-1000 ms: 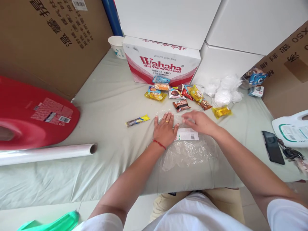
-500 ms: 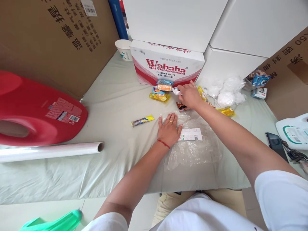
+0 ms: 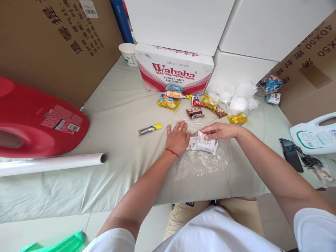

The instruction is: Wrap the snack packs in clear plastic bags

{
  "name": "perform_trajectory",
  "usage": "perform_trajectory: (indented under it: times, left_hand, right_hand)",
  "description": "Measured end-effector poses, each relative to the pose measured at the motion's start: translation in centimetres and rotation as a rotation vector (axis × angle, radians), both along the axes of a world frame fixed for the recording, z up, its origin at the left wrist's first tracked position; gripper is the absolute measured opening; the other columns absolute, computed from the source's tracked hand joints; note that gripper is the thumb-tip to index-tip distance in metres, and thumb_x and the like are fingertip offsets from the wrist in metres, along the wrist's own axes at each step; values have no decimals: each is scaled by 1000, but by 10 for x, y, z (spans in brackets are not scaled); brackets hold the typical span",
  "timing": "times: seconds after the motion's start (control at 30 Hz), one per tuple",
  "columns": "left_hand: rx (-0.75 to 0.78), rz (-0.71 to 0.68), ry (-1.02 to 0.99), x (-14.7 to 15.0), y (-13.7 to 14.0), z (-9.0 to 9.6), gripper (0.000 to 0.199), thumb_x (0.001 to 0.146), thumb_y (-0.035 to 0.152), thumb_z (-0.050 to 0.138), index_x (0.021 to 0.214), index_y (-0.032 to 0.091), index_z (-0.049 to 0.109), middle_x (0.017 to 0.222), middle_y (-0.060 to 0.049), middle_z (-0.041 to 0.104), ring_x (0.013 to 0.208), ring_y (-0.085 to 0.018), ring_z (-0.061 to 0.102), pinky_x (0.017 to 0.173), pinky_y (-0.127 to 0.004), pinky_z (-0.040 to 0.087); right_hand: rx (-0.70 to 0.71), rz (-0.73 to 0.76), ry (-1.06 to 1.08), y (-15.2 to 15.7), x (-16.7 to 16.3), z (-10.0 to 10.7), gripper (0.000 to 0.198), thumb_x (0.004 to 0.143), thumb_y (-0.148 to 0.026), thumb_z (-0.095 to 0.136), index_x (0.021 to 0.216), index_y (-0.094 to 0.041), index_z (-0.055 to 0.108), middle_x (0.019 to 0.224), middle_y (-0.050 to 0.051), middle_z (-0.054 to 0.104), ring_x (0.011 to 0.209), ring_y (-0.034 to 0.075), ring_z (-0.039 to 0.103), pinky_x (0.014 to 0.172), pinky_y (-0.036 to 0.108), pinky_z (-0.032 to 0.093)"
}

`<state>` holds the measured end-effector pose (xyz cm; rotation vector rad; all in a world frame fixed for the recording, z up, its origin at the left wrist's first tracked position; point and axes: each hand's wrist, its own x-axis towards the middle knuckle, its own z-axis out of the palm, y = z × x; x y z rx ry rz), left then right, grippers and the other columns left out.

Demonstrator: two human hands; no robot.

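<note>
My left hand [image 3: 177,139] lies flat with fingers stretched, pressing on the left part of a clear plastic bag [image 3: 207,162] spread on the cloth. My right hand [image 3: 219,131] pinches a small white printed packet [image 3: 206,143] over the bag, beside the bag's white label [image 3: 191,142]. A narrow wrapped snack bar [image 3: 149,129] lies left of my left hand. Beyond the bag are a brown snack packet [image 3: 195,112], a pile of yellow and blue wrapped snacks [image 3: 168,102] and another group of snack packets [image 3: 209,100].
A Wahaha water box [image 3: 174,71] and a paper cup [image 3: 128,54] stand at the back. White plastic bundles [image 3: 239,101] sit at back right. On the left are a red jug [image 3: 39,129] and a plastic roll [image 3: 52,163]; on the right, a phone [image 3: 291,154] and white bottle [image 3: 315,134].
My right hand has come back toward me from the snacks by the water box, bringing the white packet over the clear bag. My left hand stays flat on the bag. The view shifted slightly.
</note>
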<state>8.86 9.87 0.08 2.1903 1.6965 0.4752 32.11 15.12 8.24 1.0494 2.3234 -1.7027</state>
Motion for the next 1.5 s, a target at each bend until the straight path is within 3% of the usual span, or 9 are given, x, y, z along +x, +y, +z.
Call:
perform_trajectory:
  times: [0.13,0.23,0.6,0.77,1.0,1.13,1.23,1.37,1.5]
  left_hand:
    - [-7,47,-37,-1,1,0,53,105,36,22,146,24,53,160,-5,45,151,-20,37,128,-58,15]
    - [-4,65,-51,-2,2,-1,52,106,36,22,143,25,56,158,-5,48,150,-20,39,128,-56,16]
    - [-24,117,-133,-2,2,5,60,107,42,12,147,23,53,157,-7,50,150,-20,38,128,-55,16]
    - [58,58,-1,-1,-7,16,60,100,57,36,152,29,47,166,-7,33,159,-31,16,123,-69,2]
    - [299,36,-53,-5,-21,31,48,95,48,48,135,25,61,162,-9,42,158,-31,18,126,-61,12]
    - [362,-306,-219,-33,-48,35,26,93,30,47,106,26,69,121,-10,72,137,-27,53,118,-52,40]
    - [209,-645,-233,-62,-78,28,23,92,28,51,108,24,67,117,-12,72,127,-26,61,108,-47,53]
    - [103,-629,-120,-89,-104,13,34,92,37,63,120,19,63,142,-20,59,135,-32,56,110,-51,52]
    - [100,-592,-169,-96,-104,4,17,98,22,53,108,21,67,133,-13,67,134,-26,58,112,-47,51]
  right_hand:
    - [596,-49,-24,4,-21,-8,45,92,-48,66,128,-22,72,128,10,69,122,29,60,110,45,44]
    - [792,-141,-1,-12,-23,-14,46,94,-49,64,130,-22,69,136,14,64,129,31,56,112,50,42]
    - [811,-75,-32,-64,-22,-37,49,93,-32,68,142,-28,60,142,12,60,137,30,48,115,55,36]
    - [834,-192,15,-74,-14,-30,58,92,-45,69,146,-28,54,157,13,44,144,34,40,115,59,35]
    - [827,-332,84,-153,27,-19,23,102,-28,48,109,-29,70,104,9,67,102,26,61,89,47,55]
    - [790,-354,-6,-185,58,-36,33,99,-24,52,128,-32,64,122,11,64,111,28,59,93,53,55]
    - [782,-412,-45,-192,71,-54,34,98,-29,56,131,-35,63,126,10,63,113,30,59,93,56,55]
    - [823,-502,2,-189,73,-72,20,99,-29,55,110,-33,72,113,8,69,104,28,61,87,52,57]
    - [813,-524,72,-176,72,-68,17,100,-29,55,102,-30,72,112,8,71,106,26,60,91,49,54]
